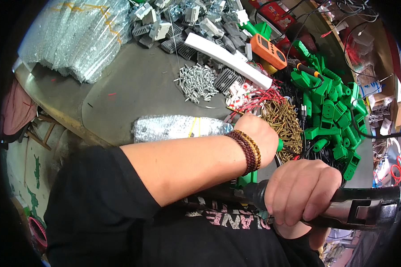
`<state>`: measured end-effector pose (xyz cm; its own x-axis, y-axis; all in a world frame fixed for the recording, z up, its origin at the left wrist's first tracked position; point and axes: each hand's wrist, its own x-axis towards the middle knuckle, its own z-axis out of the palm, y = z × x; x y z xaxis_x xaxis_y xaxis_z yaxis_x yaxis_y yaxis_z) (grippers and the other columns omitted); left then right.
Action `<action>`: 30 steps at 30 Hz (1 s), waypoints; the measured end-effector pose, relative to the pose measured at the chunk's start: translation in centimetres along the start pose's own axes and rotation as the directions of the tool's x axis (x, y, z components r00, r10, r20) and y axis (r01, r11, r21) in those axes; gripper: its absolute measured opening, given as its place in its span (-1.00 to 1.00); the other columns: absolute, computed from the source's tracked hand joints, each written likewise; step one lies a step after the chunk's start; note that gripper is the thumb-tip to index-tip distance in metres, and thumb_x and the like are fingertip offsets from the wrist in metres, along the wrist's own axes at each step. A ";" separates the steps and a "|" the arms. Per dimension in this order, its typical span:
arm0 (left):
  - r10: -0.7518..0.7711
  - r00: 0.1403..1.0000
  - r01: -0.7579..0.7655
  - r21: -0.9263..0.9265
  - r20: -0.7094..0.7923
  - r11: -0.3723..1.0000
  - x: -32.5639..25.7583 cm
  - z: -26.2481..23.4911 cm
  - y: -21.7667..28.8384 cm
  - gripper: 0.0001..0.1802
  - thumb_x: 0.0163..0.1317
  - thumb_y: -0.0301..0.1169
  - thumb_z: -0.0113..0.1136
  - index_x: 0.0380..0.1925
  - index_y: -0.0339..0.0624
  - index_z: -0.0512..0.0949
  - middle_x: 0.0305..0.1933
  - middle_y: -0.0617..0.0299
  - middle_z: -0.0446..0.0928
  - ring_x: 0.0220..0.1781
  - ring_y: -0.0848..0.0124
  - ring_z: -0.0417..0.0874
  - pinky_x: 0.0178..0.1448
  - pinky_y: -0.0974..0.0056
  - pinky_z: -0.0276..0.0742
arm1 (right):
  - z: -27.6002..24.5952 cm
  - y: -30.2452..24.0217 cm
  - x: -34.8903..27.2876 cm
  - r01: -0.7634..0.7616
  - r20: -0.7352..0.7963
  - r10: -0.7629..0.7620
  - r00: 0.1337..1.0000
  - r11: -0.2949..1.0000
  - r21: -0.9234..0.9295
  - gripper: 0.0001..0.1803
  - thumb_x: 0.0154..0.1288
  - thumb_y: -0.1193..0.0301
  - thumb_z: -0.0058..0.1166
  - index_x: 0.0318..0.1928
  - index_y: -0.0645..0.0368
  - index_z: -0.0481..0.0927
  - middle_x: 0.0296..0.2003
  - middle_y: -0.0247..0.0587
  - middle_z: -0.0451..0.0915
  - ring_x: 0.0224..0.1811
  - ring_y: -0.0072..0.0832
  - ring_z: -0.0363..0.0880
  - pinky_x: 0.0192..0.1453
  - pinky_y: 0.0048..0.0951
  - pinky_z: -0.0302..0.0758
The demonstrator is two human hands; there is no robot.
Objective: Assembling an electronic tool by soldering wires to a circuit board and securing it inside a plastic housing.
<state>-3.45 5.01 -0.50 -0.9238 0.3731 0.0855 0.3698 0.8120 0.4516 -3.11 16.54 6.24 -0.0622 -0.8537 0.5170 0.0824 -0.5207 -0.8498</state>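
My left hand (259, 133), with brown bead bracelets (248, 151) on its wrist, reaches across to the edge of a heap of brass screws (283, 122). It closes around a green plastic part (279, 145), most of which is hidden behind the hand and wrist. Lower right, my right hand (300, 191) is wrapped tightly around the dark handle of a power screwdriver (365, 209), which lies sideways just below the left wrist.
A pile of green plastic parts (332, 107) fills the right of the grey worktable (129, 89). Silver screws (198, 82), grey metal pieces (178, 26), a white bar (227, 60), an orange meter (268, 50), red wires (254, 98) and bubble-wrapped bundles (173, 127) lie around.
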 end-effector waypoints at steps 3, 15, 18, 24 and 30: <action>0.024 1.000 -0.024 -0.020 -0.007 1.000 0.4 0.1 -0.4 -0.71 0.14 -0.25 0.11 -0.25 -0.14 0.69 -0.31 0.02 0.71 -0.22 0.10 0.76 -0.13 0.01 0.63 | -0.1 0.1 -0.2 -0.009 -0.015 0.007 1.000 0.998 -0.070 -0.45 -0.01 0.33 0.57 -0.14 0.32 0.49 -0.38 -0.02 0.65 -0.50 -0.24 0.67 -0.41 -0.30 0.58; 0.004 1.000 -0.004 0.008 -0.006 1.000 -0.7 -0.1 0.2 -0.61 0.24 -0.15 0.12 -0.07 -0.17 0.63 -0.26 -0.01 0.68 -0.15 0.10 0.72 -0.05 0.02 0.57 | 0.4 -0.9 1.1 -0.064 0.060 0.062 0.996 0.997 0.030 -0.59 0.03 0.38 0.53 -0.29 0.33 0.54 -0.40 -0.03 0.65 -0.48 -0.22 0.69 -0.43 -0.24 0.60; 0.052 0.938 -0.033 0.061 -0.342 0.998 -3.3 1.6 1.2 -0.64 0.30 -0.18 0.14 -0.05 -0.20 0.57 -0.20 0.08 0.52 -0.02 0.18 0.56 0.07 0.12 0.44 | -1.1 -5.0 1.3 0.002 0.219 -0.044 0.975 0.982 0.187 -0.76 0.35 0.32 0.19 -0.22 0.25 0.51 -0.35 0.01 0.66 -0.59 -0.30 0.58 -0.56 -0.28 0.49; -0.134 0.990 0.141 -0.281 0.045 0.949 -7.8 -2.5 -4.5 -0.58 0.25 -0.04 0.29 -0.11 -0.15 0.66 -0.26 0.00 0.55 -0.15 0.00 0.61 -0.02 0.06 0.54 | -2.1 -0.9 2.1 0.043 -0.441 -0.185 0.878 0.949 -0.313 -0.62 0.12 0.24 0.45 -0.32 0.27 0.56 -0.58 -0.14 0.58 -0.56 -0.26 0.59 -0.50 -0.26 0.49; -0.116 0.993 0.093 -0.412 -0.030 0.906 -7.2 -2.6 -4.5 -0.60 0.15 -0.08 0.39 -0.08 -0.02 0.68 -0.33 0.04 0.52 -0.24 0.03 0.61 -0.15 0.03 0.50 | -5.0 0.3 1.7 -0.127 -0.409 0.066 0.910 0.984 -0.123 -0.30 -0.09 0.16 0.59 -0.04 0.19 0.45 -0.48 -0.27 0.58 -0.53 -0.39 0.59 -0.34 -0.31 0.53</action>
<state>1.24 -2.49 -0.90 -0.9630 0.2629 0.0594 0.2082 0.5858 0.7833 -8.15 15.01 6.31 -0.4582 -0.8070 0.3726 -0.0336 -0.4031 -0.9145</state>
